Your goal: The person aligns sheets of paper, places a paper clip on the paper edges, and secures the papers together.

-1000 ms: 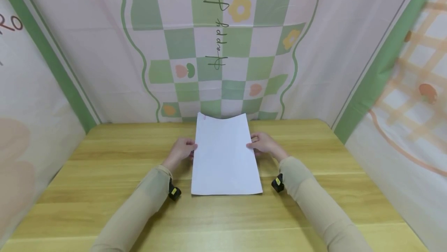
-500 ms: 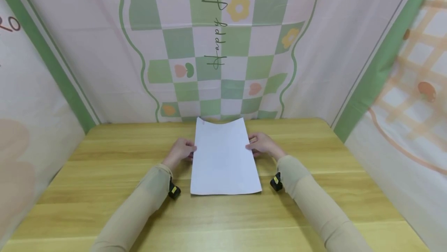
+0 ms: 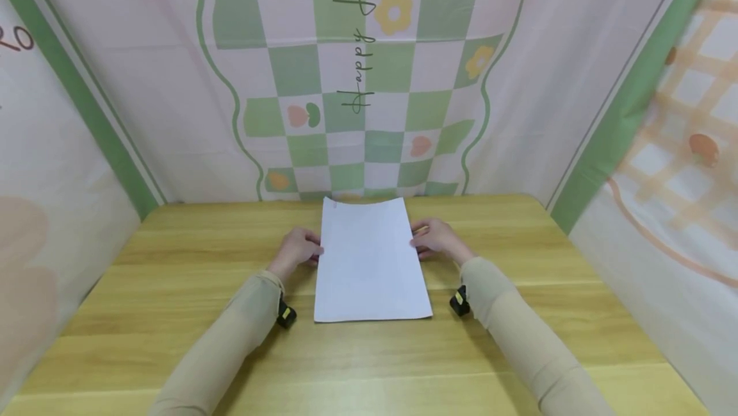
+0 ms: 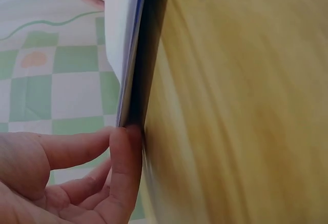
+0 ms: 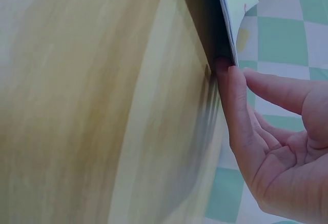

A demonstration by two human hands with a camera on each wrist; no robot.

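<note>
A thin stack of white paper (image 3: 371,262) lies in the middle of the wooden table, its far edge slightly bowed. My left hand (image 3: 300,247) pinches its left long edge between thumb and fingers. On the opposite edge, my right hand (image 3: 432,238) holds it in the same way, thumb on top. The left wrist view shows the paper's layered edge (image 4: 128,75) close to the tabletop, with the left fingertips under it. In the right wrist view, the right fingers (image 5: 238,101) reach beneath the paper edge and the thumb tip is by its upper face.
The wooden table (image 3: 369,371) extends around the paper on all sides. Behind it hangs a green and white checked cloth (image 3: 386,147). More patterned cloth (image 3: 663,198) hangs at the sides. A small black camera (image 3: 286,315) sits at each wrist.
The far end of the paper has come down and its bow has flattened. Both hands have shifted only slightly, still at the side edges.
</note>
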